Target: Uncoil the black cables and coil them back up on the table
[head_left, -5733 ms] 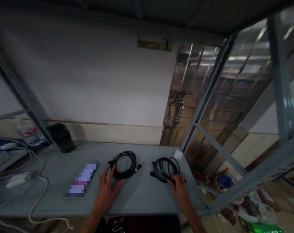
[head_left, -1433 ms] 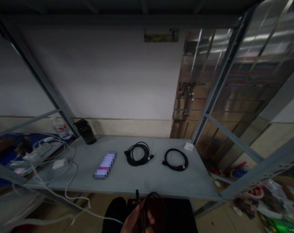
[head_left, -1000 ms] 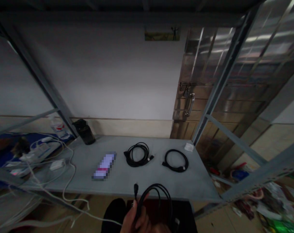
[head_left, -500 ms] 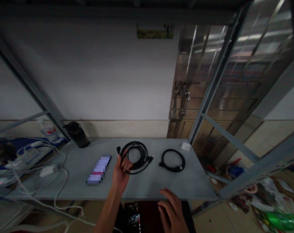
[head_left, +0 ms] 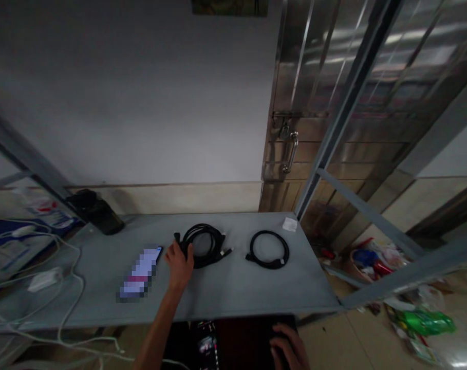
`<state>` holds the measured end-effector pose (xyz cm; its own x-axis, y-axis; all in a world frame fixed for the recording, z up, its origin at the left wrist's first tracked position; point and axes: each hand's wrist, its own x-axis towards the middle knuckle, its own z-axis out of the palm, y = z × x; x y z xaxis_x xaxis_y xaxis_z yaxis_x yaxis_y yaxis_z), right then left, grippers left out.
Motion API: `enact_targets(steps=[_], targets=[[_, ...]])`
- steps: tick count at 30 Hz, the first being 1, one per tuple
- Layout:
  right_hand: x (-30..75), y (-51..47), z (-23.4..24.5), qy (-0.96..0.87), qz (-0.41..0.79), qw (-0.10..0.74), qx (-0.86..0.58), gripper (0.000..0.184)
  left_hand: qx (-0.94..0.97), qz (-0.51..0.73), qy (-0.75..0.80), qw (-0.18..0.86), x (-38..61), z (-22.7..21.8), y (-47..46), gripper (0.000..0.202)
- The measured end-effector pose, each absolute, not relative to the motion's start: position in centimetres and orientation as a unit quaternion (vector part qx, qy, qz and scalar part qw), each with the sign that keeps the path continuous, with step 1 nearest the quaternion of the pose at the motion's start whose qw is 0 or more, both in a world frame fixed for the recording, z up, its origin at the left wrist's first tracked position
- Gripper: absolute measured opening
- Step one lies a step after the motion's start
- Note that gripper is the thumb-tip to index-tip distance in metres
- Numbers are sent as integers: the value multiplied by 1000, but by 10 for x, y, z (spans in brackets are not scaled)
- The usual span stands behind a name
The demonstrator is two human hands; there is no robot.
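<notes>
A coiled black cable (head_left: 213, 239) lies on the grey tabletop, its plug ends sticking out to the left and right. My left hand (head_left: 180, 263) is at the coil's left side, back of the hand up, with its fingers closed on the cable near one plug. A second, thinner loop of black cable (head_left: 287, 252) rests to the right, apart from the first. My right hand (head_left: 289, 347) is low in front of the table edge, over my lap; its fingers are loosely bent and apart, holding nothing. A lit phone (head_left: 141, 272) lies left of my left hand.
At the back left stands a dark bottle (head_left: 96, 211). White cords with a white adapter (head_left: 44, 279) cover the table's left end. A small white paper (head_left: 290, 224) lies at the back right. Metal frame posts (head_left: 344, 92) rise at the sides.
My left hand has turned from palm up to palm down at the coil's left side. The coil has shifted slightly. My right hand has moved lower and right. The view has tilted down.
</notes>
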<state>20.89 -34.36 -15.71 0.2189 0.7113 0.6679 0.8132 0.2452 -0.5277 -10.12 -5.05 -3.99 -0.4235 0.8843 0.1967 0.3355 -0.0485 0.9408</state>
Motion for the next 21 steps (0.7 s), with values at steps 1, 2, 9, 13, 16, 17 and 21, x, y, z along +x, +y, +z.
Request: enact_targets(steps=[1, 2, 9, 13, 16, 17, 21], targets=[[211, -342, -152, -612, -40, 493, -617, 48, 509, 520, 656, 201, -102, -45, -50, 83], [213, -339, -143, -612, -24, 491, -620, 46, 544, 490, 664, 153, -102, -51, -50, 92], [239, -260, -76, -701, -54, 388, -596, 37, 617, 458, 635, 83, -104, -74, -60, 94], [244, -205, -78, -717, -108, 349, -593, 47, 619, 463, 624, 111, -110, -70, -64, 87], [243, -188, -89, -716, -133, 334, -598, 40, 626, 459, 616, 134, -113, -65, -67, 88], [243, -188, -92, -713, -134, 330, -604, 37, 638, 455, 603, 148, -114, -63, -68, 88], [242, -195, -94, -712, -130, 315, -614, 28, 718, 414, 528, 186, -112, -57, -71, 93]])
